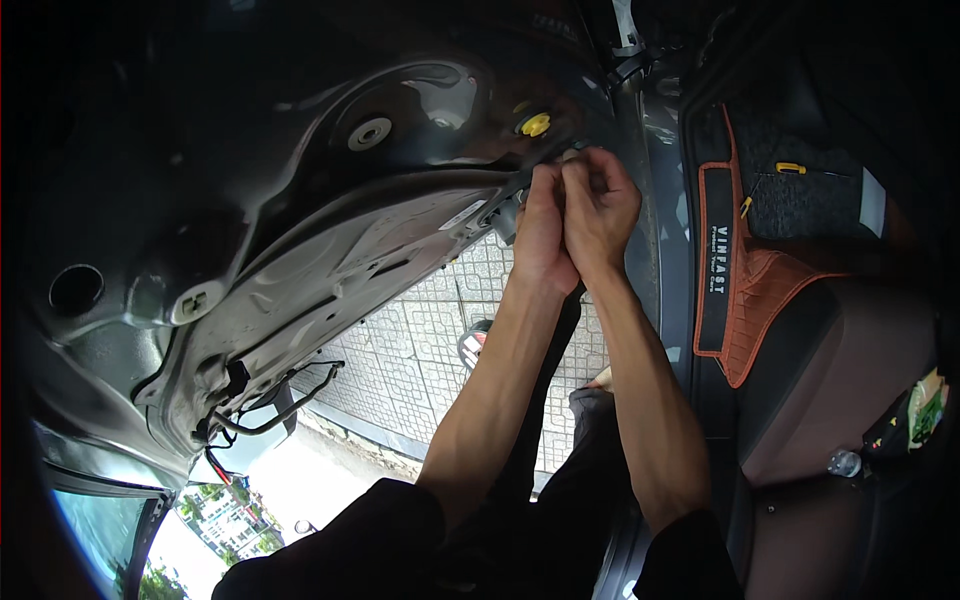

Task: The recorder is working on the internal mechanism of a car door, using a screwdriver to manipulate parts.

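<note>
Two bare hands meet in the upper centre of the frame, fingers curled and thumbs close together. The left hand and the right hand touch along their inner sides. The fingertips cluster at the edge of a dark metal panel; the fingers hide whatever may lie between them, so it cannot be told whether either hand grips something. Just above the fingers, a bright yellow plug sits on the panel. Farther left is a round grommet.

Both forearms reach up from dark sleeves at the lower edge. Left of them, a paler curved panel slants down to a loop of black cable at lower left. Beneath spreads patterned grey paving, with a foot partly visible near the right forearm.

At right, past a dark car sill, lies an orange-edged mat. Beyond it, a yellow-handled screwdriver rests on dark carpet at upper right, above a brown-and-black seat.
</note>
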The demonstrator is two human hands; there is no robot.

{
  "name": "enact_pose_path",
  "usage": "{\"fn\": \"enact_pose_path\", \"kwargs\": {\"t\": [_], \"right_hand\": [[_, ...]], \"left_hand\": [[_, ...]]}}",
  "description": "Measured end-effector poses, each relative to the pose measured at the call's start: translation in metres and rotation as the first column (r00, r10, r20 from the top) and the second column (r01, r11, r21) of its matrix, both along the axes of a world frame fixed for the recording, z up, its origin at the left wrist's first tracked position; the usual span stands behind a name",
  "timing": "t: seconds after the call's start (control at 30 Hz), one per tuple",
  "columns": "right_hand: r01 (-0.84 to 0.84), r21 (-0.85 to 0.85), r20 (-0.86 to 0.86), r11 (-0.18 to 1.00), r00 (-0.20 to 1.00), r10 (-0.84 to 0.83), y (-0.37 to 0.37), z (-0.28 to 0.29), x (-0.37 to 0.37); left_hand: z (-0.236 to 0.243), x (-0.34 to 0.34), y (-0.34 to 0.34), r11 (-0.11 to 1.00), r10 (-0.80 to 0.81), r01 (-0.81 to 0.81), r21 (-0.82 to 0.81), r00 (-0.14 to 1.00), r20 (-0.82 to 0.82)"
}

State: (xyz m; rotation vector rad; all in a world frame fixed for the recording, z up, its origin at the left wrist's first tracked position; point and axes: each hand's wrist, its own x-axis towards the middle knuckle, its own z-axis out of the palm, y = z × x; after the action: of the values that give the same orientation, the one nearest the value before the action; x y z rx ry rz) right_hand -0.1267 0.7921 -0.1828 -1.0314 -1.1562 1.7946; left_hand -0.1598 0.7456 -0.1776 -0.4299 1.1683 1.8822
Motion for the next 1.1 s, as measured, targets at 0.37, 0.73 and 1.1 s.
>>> {"fn": "enact_pose_path", "kwargs": {"t": [0.37,0.73,1.1], "right_hand": [[-0.096,-0.181,-0.066,0.979,0.994,0.085,0.012,0.004,0.006],[-0.037,0.276,0.136,0.961,0.991,0.0,0.012,-0.005,0.005],[-0.001,0.009,0.269,1.0,0.963,-0.001,0.012,0.02,-0.007]], "left_hand": [[-0.008,0.008,0.014,0.99,0.125,-0.136,-0.042,0.972,-0.199],[0.004,0.013,0.018,0.976,0.212,-0.217,-0.004,0.956,-0.202],[0.0,0.005,0.005,0.976,0.178,-0.156,0.149,0.973,-0.145]]}}
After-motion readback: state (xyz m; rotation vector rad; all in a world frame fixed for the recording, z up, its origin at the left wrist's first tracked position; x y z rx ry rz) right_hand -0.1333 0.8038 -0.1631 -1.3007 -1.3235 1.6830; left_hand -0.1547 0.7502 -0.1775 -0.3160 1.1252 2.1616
